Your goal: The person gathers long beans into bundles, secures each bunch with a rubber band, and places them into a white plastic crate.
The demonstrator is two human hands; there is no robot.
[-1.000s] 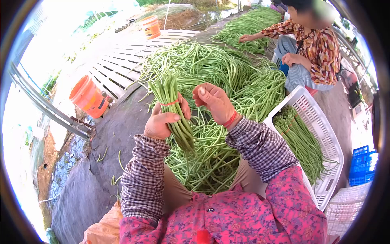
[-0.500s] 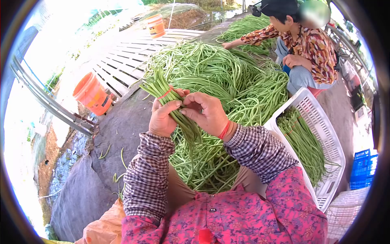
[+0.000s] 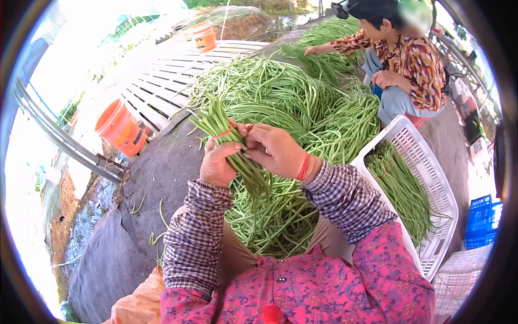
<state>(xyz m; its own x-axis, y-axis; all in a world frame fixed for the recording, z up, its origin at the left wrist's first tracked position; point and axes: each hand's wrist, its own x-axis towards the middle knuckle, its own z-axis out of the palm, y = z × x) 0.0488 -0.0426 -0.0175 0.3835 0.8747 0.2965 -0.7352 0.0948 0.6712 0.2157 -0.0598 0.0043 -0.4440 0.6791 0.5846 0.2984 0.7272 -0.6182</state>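
My left hand (image 3: 218,164) is wrapped round a bunch of long green beans (image 3: 217,121), held tilted above the pile. A red band (image 3: 224,133) crosses the bunch near its upper end. At the right side of the bunch, my right hand (image 3: 276,152) is pinched near the band; what its fingertips hold is too small to make out. Below and beyond both hands spreads a large heap of loose long beans (image 3: 270,89). On the right, banded bean bunches (image 3: 399,189) lie in a white plastic crate (image 3: 445,216).
Another person (image 3: 421,70) squats at the back right, one hand reaching over the beans. Two orange buckets (image 3: 120,128) stand at the left and back. Blue crates (image 3: 482,222) are at the far right, and an orange sack (image 3: 139,302) lies at the lower left.
The red band appears shifted slightly right with the bunch, and my right hand has turned a little. The other person's reaching hand has moved right, with some beans now beside it.
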